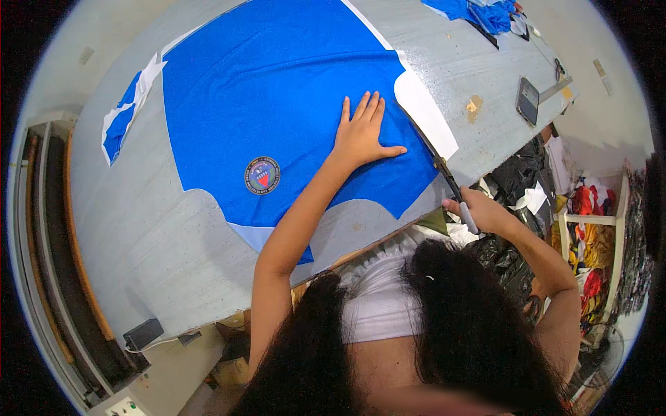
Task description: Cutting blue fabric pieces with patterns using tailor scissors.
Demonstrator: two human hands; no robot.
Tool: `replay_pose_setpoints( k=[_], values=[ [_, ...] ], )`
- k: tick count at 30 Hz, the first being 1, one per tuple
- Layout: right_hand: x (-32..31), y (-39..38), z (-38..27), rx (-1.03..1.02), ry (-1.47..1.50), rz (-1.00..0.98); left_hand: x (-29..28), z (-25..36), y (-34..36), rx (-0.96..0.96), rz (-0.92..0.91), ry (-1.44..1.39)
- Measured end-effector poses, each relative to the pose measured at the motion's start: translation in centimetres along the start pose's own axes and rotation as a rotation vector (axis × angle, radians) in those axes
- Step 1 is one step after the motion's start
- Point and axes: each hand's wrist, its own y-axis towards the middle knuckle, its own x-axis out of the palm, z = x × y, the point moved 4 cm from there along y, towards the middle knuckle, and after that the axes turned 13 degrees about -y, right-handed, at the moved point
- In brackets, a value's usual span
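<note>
A bright blue fabric piece [257, 104] with a round printed emblem [262, 175] lies spread on the grey table [132, 236], a light blue piece [253, 236] showing beneath its lower edge. My left hand [364, 132] presses flat on the fabric, fingers spread. My right hand [472, 206] grips large shears [454, 187] at the table's near right edge. Their blades lie along the blue fabric's right edge, beside a white strip [433, 118].
Blue-and-white scraps [128, 104] lie at left, more scraps [485, 17] at the back right. A phone [527, 102] and small scissors [558, 68] rest at right. A dark charger [142, 335] sits near left. Dark bundles [506, 159] and shelves of colourful cloth [590, 220] stand beside the table.
</note>
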Motion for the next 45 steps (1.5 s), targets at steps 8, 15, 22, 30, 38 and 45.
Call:
replay_pose_setpoints(
  k=[8, 15, 22, 30, 38, 45],
  values=[
    [1.4, 0.3, 0.5, -0.01, -0.054, 0.052, 0.1, 0.1, 0.0, -0.013, -0.021, 0.019],
    [0.2, -0.2, -1.1, 0.039, 0.09, -0.071, 0.0, 0.0, 0.0, -0.014, -0.028, 0.001],
    [-1.3, 1.4, -2.5, -0.028, 0.377, -0.266, -2.7, -1.8, 0.7, -0.035, 0.063, 0.07],
    [-1.6, 3.8, -3.7, -0.065, 0.297, -0.159, -2.8, -3.8, 0.3, -0.083, 0.024, 0.07],
    [-2.2, 3.9, -4.6, 0.0, 0.163, -0.181, -2.8, -3.9, 0.4, -0.098, 0.007, 0.077],
    [-1.2, 4.3, -3.9, 0.088, 0.27, -0.077, -2.9, -3.8, 0.3, -0.114, -0.004, 0.089]
  ],
)
